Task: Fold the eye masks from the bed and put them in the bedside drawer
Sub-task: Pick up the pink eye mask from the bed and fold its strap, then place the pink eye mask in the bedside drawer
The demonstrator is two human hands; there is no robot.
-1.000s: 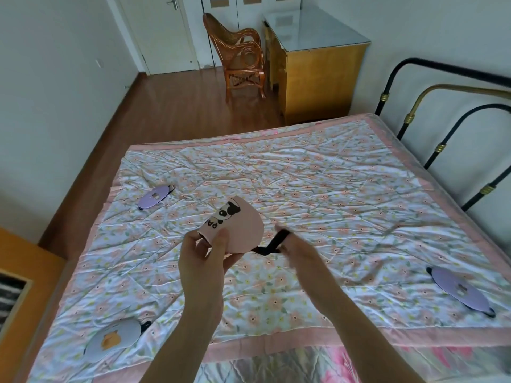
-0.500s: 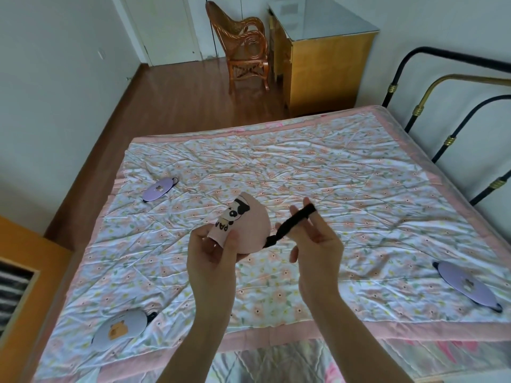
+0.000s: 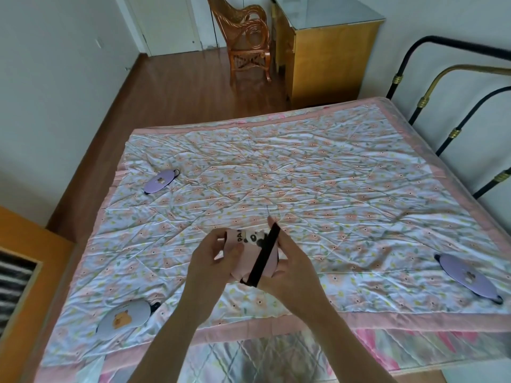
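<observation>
Folded pink panda eye mask (image 3: pixel 250 251) held above the near part of the bed (image 3: pixel 318 194), between both hands. Left hand (image 3: pixel 210 261) in a closed grip on the mask's left end, thumb on top, fingers curled beneath. Right hand (image 3: pixel 293 268) cupped shut around the right end, with the black strap (image 3: pixel 264 257) stretched taut and slanting across the front of the fold, from near the lower right edge up past the panda print.

Judged step: winding the strap round the folded mask to keep it shut. To do it well: keep the left pinch firm so the fold does not spring open; carry the strap flat, not twisted, over the middle of the bundle rather than near an edge, where it could slip off; keep steady tension with the right fingers until the loop seats snugly.

Three more masks lying flat and unfolded on the quilt, well apart: a lilac one (image 3: pixel 161 181) at far left, a pale one with an orange animal print (image 3: pixel 124 319) at near left, a lilac one (image 3: pixel 467 276) at right. Wooden furniture (image 3: pixel 30 252) just beside the bed at left, possibly the bedside unit; no drawer discernible.
</observation>
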